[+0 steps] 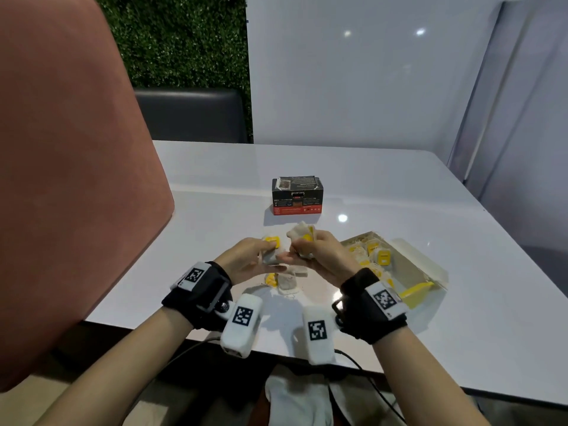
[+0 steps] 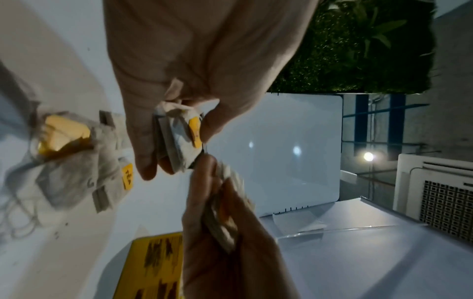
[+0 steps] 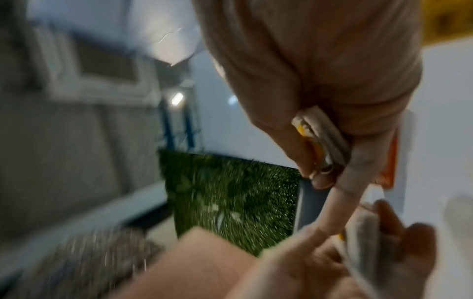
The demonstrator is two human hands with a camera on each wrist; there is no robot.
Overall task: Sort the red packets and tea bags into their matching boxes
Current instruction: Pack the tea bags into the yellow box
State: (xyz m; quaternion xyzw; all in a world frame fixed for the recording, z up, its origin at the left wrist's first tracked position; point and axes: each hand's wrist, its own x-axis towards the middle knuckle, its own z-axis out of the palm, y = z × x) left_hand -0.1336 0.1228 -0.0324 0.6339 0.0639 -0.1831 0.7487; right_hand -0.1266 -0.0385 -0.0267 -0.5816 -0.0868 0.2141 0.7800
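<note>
My left hand point(image 1: 265, 256) pinches a small stack of white tea bags point(image 1: 271, 245) with yellow tags; in the left wrist view the stack point(image 2: 180, 134) sits between thumb and fingers. Close beside it, my right hand point(image 1: 302, 254) grips a bigger bunch of tea bags point(image 1: 300, 235), seen blurred in the right wrist view point(image 3: 323, 139). Both hands hover above the table near its front. A few loose tea bags point(image 1: 285, 282) lie under the hands. The open yellow box point(image 1: 425, 273) to the right holds several tea bags. The black and red box point(image 1: 297, 196) stands further back.
The white table point(image 1: 399, 195) runs far and right to a white wall. A pink chair back point(image 1: 70, 179) fills the left side, with a dark seat point(image 1: 190, 115) behind. The yellow box lid point(image 2: 156, 263) lies near my right wrist.
</note>
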